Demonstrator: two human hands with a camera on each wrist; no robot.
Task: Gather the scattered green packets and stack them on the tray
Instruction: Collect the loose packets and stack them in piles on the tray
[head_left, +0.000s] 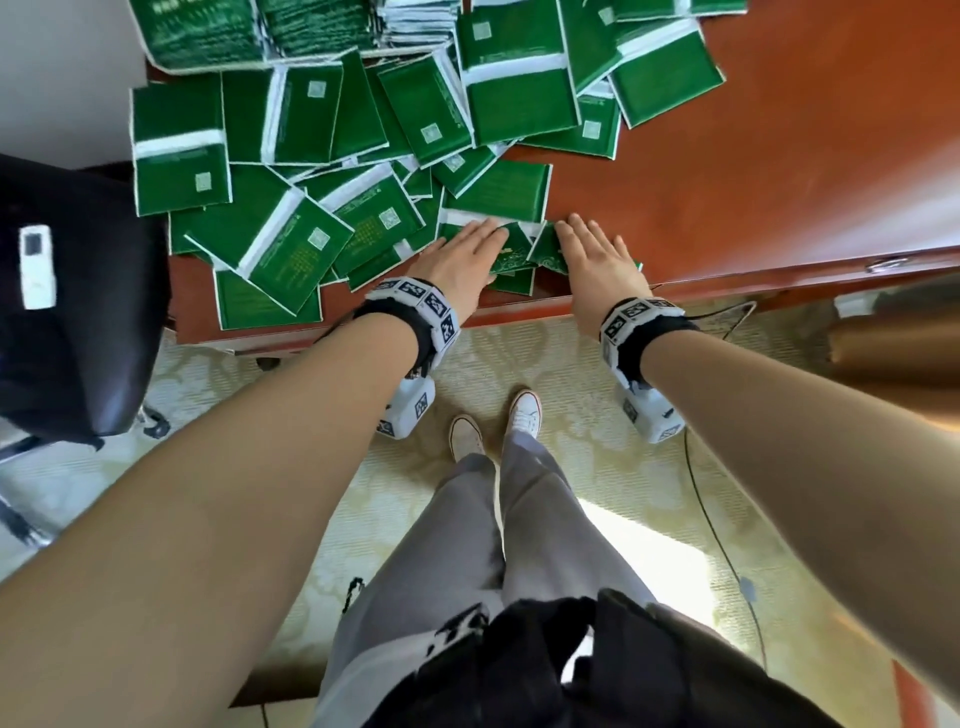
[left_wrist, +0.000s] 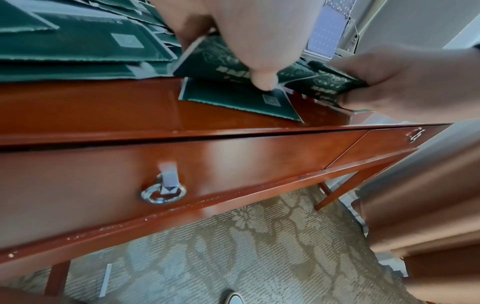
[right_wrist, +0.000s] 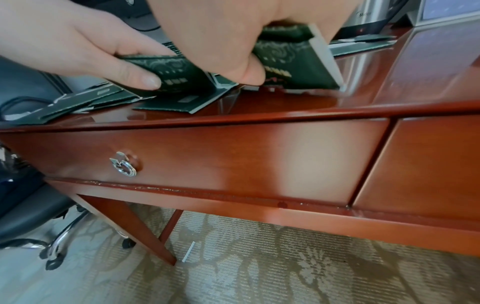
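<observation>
A green packet (right_wrist: 293, 61) is pinched by the right hand (head_left: 597, 254) near the desk (head_left: 727, 182) edge; another packet (left_wrist: 223, 61) is pinched by the left hand (head_left: 462, 260). Both arms are held out straight; thumbs are tucked under, fingers laid flat on top.

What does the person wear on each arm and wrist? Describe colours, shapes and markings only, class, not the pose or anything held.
Both forearms are bare, with no sleeves. The left wrist band and the right wrist band are black straps carrying white blocks printed with black square tag patterns. A white boxy camera unit with similar tags hangs under each wrist.
</observation>
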